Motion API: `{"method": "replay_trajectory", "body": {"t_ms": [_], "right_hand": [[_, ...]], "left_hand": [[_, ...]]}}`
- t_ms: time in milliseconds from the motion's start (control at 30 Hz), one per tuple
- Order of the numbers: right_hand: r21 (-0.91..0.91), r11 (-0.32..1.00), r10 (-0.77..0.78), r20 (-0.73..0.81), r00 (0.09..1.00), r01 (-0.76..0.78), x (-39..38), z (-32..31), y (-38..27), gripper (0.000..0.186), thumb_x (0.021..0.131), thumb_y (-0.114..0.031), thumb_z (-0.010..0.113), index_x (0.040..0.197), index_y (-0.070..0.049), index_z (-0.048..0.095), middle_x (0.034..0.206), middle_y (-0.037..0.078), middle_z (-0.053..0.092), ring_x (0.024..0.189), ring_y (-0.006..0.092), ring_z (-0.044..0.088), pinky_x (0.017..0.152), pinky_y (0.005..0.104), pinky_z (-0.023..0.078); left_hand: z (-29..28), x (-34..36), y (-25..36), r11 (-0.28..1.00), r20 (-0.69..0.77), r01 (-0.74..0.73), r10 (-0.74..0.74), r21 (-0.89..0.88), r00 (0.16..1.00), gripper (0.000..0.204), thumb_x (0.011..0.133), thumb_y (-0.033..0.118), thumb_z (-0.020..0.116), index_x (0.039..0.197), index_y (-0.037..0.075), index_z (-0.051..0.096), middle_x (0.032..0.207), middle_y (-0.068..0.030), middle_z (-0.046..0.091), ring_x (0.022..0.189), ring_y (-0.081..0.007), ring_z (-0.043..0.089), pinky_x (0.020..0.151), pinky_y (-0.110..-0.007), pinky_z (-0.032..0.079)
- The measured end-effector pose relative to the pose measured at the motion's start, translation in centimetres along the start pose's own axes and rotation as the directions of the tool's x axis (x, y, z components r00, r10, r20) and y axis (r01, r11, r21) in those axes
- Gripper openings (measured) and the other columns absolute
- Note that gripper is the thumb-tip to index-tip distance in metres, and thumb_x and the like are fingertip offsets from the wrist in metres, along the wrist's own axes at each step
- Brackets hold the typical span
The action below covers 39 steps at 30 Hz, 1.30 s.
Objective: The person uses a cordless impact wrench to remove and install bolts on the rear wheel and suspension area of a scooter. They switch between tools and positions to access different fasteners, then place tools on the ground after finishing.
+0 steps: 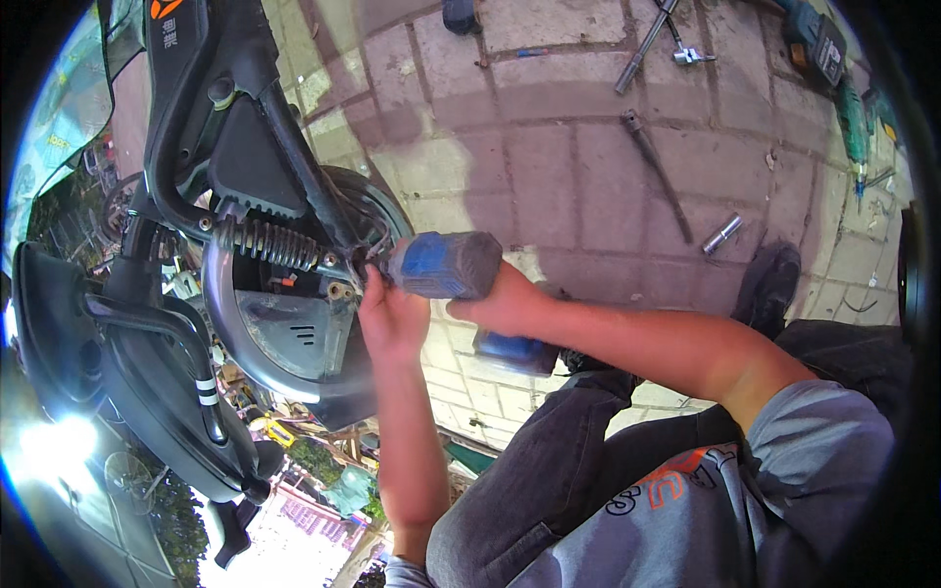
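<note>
My right hand (pixel 500 299) grips a blue and grey cordless impact wrench (pixel 441 263), whose lower body (pixel 515 351) hangs beneath that hand. The tool's front end points at the bottom mount of a black coil shock absorber (pixel 260 242) on a two-wheeler (pixel 245 157). My left hand (pixel 390 318) is closed at that mount, just below the tool's nose, with its fingertips at the rear wheel hardware; what they hold is hidden. A silver-edged rear fender (pixel 255 343) curves under the shock.
A long extension bar (pixel 657 176), a steel socket (pixel 722 233), a ratchet handle (pixel 642 59), another power tool (pixel 814 49) and a green tool (pixel 851 137) lie on the pavers (pixel 588 167). My shoe (pixel 769 289) and bent legs are at right. The black seat (pixel 127 372) is at left.
</note>
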State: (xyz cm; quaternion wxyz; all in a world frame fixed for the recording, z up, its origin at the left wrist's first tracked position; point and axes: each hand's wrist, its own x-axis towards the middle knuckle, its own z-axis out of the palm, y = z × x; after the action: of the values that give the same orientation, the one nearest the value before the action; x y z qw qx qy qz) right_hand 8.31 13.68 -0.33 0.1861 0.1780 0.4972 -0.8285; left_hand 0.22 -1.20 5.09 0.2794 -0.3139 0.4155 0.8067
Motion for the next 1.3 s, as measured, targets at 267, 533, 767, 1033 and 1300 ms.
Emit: {"method": "replay_trajectory", "body": {"t_ms": [267, 533, 767, 1033, 1300], "right_hand": [[-0.108, 0.993, -0.033, 0.075, 0.997, 0.041, 0.3, -0.4, 0.1, 0.035, 0.067, -0.017, 0.063, 0.097, 0.0, 0.058, 0.093, 0.021, 0.063, 0.091, 0.035, 0.061, 0.08, 0.0393, 0.048], [0.011, 0.999, -0.043, 0.039, 0.998, 0.042, -0.5, -0.3, -1.0, 0.034, 0.068, -0.014, 0.062, 0.098, 0.0, 0.057, 0.094, 0.022, 0.062, 0.092, 0.0345, 0.06, 0.081, 0.0388, 0.048], [-0.084, 0.995, -0.057, 0.057, 0.997, 0.061, -0.4, -0.6, -0.7, 0.035, 0.068, -0.015, 0.062, 0.099, 0.0, 0.057, 0.094, 0.02, 0.062, 0.09, 0.0342, 0.061, 0.08, 0.0382, 0.048], [0.081, 0.982, 0.162, 0.13, 0.978, -0.173, -0.4, -0.4, -1.1, 0.033, 0.068, -0.018, 0.064, 0.094, 0.002, 0.058, 0.085, 0.02, 0.064, 0.082, 0.0335, 0.063, 0.076, 0.0387, 0.049], [-0.37, 0.928, 0.055, 0.238, 0.97, 0.038, -0.5, -3.6, -4.2, 0.034, 0.067, -0.023, 0.069, 0.092, -0.001, 0.061, 0.087, 0.019, 0.064, 0.085, 0.0335, 0.062, 0.076, 0.0387, 0.049]], "left_hand": [[0.5, -0.8, -1.1, 0.998, 0.009, -0.059, 0.059, -0.026, 0.998, 0.042, 0.095, 0.023, 0.043, 0.131, 0.002, 0.041, 0.136, -0.015, 0.042, 0.128, -0.0292, 0.037, 0.109, -0.048, 0.021], [1.0, -1.0, -1.5, 0.998, 0.017, -0.062, 0.062, -0.004, 0.998, 0.043, 0.095, 0.026, 0.042, 0.13, 0.001, 0.041, 0.135, -0.0161, 0.042, 0.127, -0.0296, 0.038, 0.109, -0.046, 0.023], [0.6, -1.0, -1.4, 0.997, 0.067, -0.07, 0.071, -0.012, 0.995, 0.042, 0.094, 0.024, 0.043, 0.13, 0.001, 0.041, 0.135, -0.0164, 0.043, 0.127, -0.0297, 0.038, 0.109, -0.046, 0.023], [-0.5, 0.0, -1.1, 0.993, 0.045, -0.081, 0.085, -0.083, 0.995, 0.046, 0.093, 0.025, 0.046, 0.13, -0.001, 0.039, 0.134, -0.0162, 0.044, 0.127, -0.0293, 0.038, 0.109, -0.047, 0.022], [-1.7, 0.0, -2.0, 0.989, 0.199, -0.101, 0.12, -0.107, 0.973, 0.044, 0.093, 0.029, 0.049, 0.125, 0.0, 0.042, 0.122, -0.0112, 0.051, 0.118, -0.0256, 0.045, 0.104, -0.043, 0.029]]}}
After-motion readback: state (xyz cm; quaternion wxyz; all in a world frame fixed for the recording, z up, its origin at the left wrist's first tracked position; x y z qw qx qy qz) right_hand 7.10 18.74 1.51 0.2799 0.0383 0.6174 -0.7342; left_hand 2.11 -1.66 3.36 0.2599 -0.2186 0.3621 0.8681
